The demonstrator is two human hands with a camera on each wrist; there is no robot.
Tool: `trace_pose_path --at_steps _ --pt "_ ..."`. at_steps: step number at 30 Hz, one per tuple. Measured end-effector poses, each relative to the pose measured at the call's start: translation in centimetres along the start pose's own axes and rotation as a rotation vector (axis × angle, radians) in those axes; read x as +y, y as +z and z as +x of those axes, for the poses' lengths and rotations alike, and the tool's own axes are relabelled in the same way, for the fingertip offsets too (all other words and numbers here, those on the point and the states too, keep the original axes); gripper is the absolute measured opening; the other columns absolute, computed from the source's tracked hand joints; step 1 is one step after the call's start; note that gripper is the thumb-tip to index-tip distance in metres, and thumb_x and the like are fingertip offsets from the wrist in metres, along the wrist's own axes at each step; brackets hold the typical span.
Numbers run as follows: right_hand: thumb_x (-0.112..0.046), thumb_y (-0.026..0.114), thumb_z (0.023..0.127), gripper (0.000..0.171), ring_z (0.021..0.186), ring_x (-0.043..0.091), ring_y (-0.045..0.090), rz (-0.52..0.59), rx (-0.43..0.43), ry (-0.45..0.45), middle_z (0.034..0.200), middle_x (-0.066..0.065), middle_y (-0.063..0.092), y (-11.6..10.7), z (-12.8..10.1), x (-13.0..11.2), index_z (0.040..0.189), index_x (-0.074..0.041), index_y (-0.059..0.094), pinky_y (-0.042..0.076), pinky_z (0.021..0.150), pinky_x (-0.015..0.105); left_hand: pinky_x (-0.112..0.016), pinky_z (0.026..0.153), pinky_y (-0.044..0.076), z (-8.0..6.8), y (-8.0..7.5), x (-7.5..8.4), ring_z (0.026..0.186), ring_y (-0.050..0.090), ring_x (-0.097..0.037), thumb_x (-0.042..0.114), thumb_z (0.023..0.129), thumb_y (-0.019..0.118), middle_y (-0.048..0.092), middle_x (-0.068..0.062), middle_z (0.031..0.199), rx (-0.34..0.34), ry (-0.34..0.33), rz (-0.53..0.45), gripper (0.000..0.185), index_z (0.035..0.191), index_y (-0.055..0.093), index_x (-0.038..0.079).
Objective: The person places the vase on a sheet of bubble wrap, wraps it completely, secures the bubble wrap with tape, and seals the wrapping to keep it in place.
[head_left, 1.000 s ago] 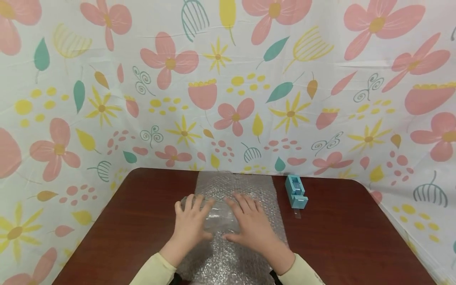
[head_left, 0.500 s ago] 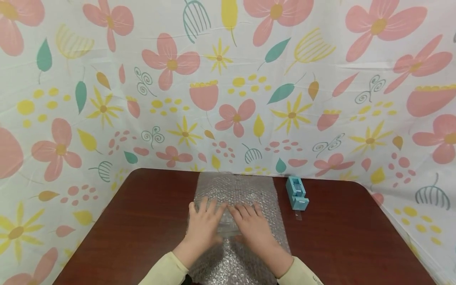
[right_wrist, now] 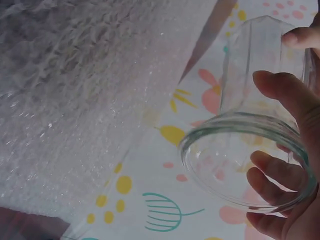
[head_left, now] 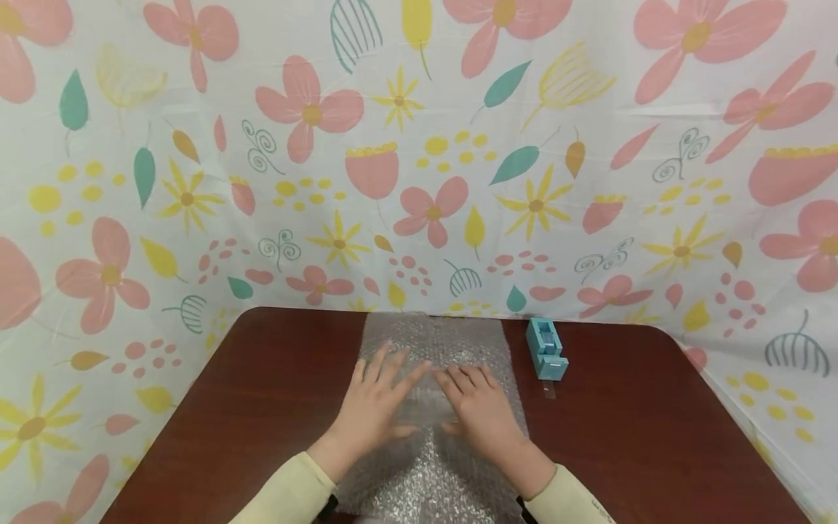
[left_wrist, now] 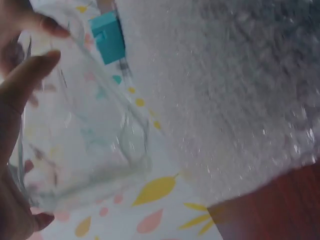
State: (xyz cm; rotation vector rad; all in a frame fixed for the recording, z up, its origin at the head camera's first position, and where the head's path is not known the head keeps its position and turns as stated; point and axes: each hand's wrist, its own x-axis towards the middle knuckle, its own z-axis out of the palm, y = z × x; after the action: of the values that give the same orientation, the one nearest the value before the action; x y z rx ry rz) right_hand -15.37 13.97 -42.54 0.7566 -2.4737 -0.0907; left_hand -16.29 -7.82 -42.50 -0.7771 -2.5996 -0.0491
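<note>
Glass jar (right_wrist: 250, 150), clear and lying on its side, sits between both hands over the bubble wrap (head_left: 439, 466). The left hand (head_left: 378, 404) and right hand (head_left: 481, 411) each curl their fingers round it. A blue tape dispenser (head_left: 546, 349) stands on the tabletop (head_left: 655, 437) just beyond the right hand.

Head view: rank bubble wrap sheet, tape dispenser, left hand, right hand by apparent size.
1. bubble wrap sheet, largest by far, though the hands partly cover it.
2. left hand and right hand: alike in size and distance, so no ranking between them.
3. tape dispenser, smallest; it sits a bit farther back.
</note>
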Motion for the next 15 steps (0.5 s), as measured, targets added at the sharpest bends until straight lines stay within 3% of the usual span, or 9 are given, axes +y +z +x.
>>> trace_pose_path --at_steps 3,6,10,15 --pt "-0.049 0.096 0.061 0.085 0.113 0.025 0.068 0.017 -0.005 0.005 0.122 0.006 0.074 -0.4 -0.2 0.4 0.133 -0.016 0.066 0.057 0.099 0.046 -0.063 0.112 0.044 -0.3 -0.3 -1.2 0.15 0.035 -0.045 0.054 0.061 0.095 0.04 -0.014 0.159 0.003 0.037 -0.131 0.111 0.154 0.04 0.029" --pt "-0.05 0.096 0.061 0.083 0.111 0.024 0.067 0.041 -0.031 0.01 0.121 0.005 0.075 -0.7 -0.9 0.6 0.132 -0.016 0.068 0.057 0.099 0.045 -0.061 0.109 0.048 -0.9 -0.2 -1.9 0.147 0.04 -0.046 0.048 0.061 0.097 0.042 -0.018 0.156 -0.028 0.096 -0.21 0.108 0.151 0.043 0.023" --pt "-0.05 0.095 0.061 0.084 0.11 0.024 0.067 0.092 -0.086 0.016 0.12 0.004 0.075 -0.9 -1.8 0.8 0.133 -0.016 0.068 0.056 0.098 0.047 -0.054 0.103 0.055 -1.6 0.0 -1.9 0.139 0.05 -0.043 0.045 0.062 0.097 0.048 -0.018 0.15 -0.061 0.165 -0.245 0.104 0.148 0.043 0.02" --pt "-0.05 0.095 0.062 0.087 0.11 0.024 0.068 0.174 -0.143 0.022 0.122 0.005 0.074 -0.9 -2.4 0.7 0.136 -0.016 0.066 0.056 0.097 0.051 -0.052 0.1 0.058 -2.1 -0.3 -1.4 0.136 0.051 -0.042 0.042 0.061 0.098 0.049 -0.018 0.148 -0.082 0.162 -0.3 0.102 0.147 0.046 0.019"
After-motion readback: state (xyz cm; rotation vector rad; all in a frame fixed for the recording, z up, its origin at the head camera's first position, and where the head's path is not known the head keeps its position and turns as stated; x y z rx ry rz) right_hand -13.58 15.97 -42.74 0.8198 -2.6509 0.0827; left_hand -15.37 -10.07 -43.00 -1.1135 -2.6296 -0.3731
